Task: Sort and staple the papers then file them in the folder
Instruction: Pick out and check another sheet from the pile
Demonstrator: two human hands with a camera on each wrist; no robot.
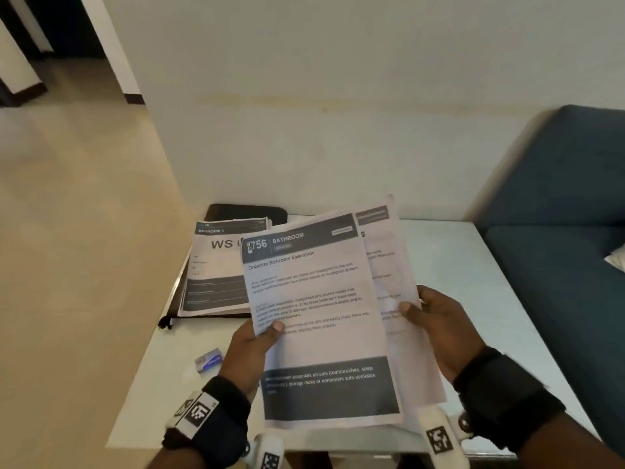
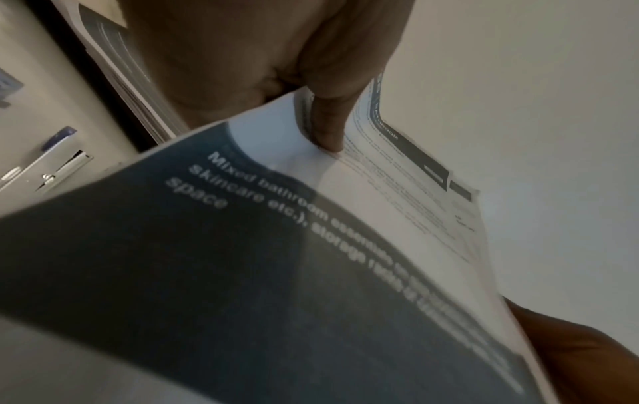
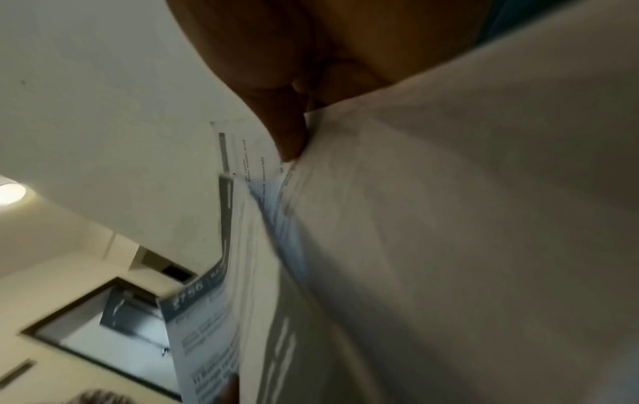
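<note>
My left hand (image 1: 260, 336) pinches the left edge of a printed "BATHROOM" sheet (image 1: 314, 299), thumb on top; the left wrist view shows that thumb (image 2: 328, 128) pressed on the sheet (image 2: 242, 259). My right hand (image 1: 429, 319) grips a stack of papers (image 1: 399, 265) fanned out behind that sheet, thumb on its right edge; this stack (image 3: 449, 218) fills the right wrist view. Both are held above the white table (image 1: 473, 282). A dark folder (image 1: 250, 211) lies at the table's back left with another pile of papers (image 1: 216, 265) headed "BEDROOM 3" on it. A stapler (image 2: 52, 164) lies on the table.
A small blue-and-white box (image 1: 209, 359) lies on the table near my left wrist. A blue sofa (image 1: 558, 214) stands against the table's right side. A white wall is behind the table; beige floor (image 1: 67, 231) spreads to the left.
</note>
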